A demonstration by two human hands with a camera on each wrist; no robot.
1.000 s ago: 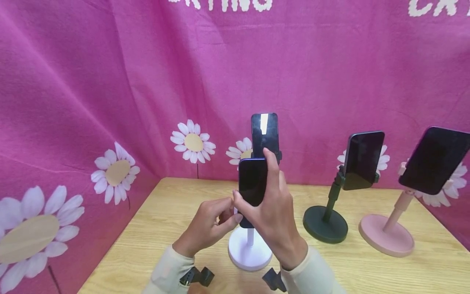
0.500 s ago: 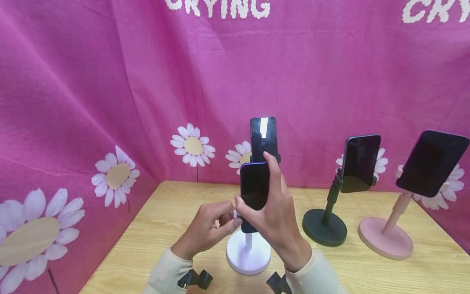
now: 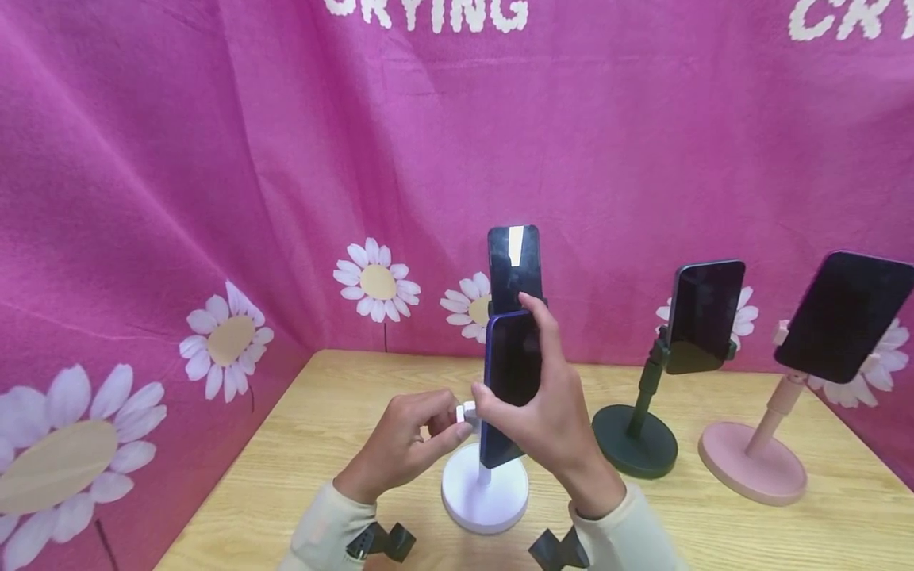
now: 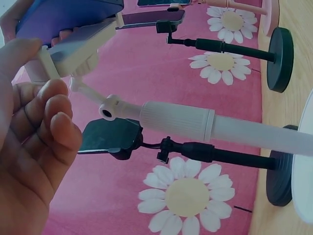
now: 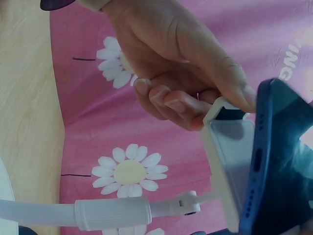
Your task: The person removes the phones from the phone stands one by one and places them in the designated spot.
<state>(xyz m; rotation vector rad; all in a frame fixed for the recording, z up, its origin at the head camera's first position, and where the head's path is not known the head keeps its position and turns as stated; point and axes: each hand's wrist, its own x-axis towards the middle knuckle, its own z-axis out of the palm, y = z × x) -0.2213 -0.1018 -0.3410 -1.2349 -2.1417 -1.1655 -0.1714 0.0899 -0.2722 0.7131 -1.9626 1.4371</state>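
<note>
My right hand (image 3: 553, 412) holds a blue phone (image 3: 510, 373) by its edges, thumb on the left side and index finger along the upper right. The phone is upright, turned so that its blue left side shows, with its dark screen towards me. Just left of it, my left hand (image 3: 407, 436) pinches the end of the white clamp (image 3: 469, 409) of a phone stand. In the right wrist view the phone (image 5: 279, 161) stands close in front of the clamp's pad (image 5: 232, 147), with a narrow slanting gap. The stand's round white base (image 3: 485, 507) rests on the table.
Behind stands another phone (image 3: 514, 262) in a black holder. To the right are a dark green stand (image 3: 634, 440) and a pink stand (image 3: 753, 460), each bearing a phone. A pink cloth (image 3: 607, 159) with daisies hangs behind the wooden table (image 3: 321, 381).
My right hand has shifted the phone to the right and turned it away from the white clamp, which shows more now. My left hand stays at the clamp.
</note>
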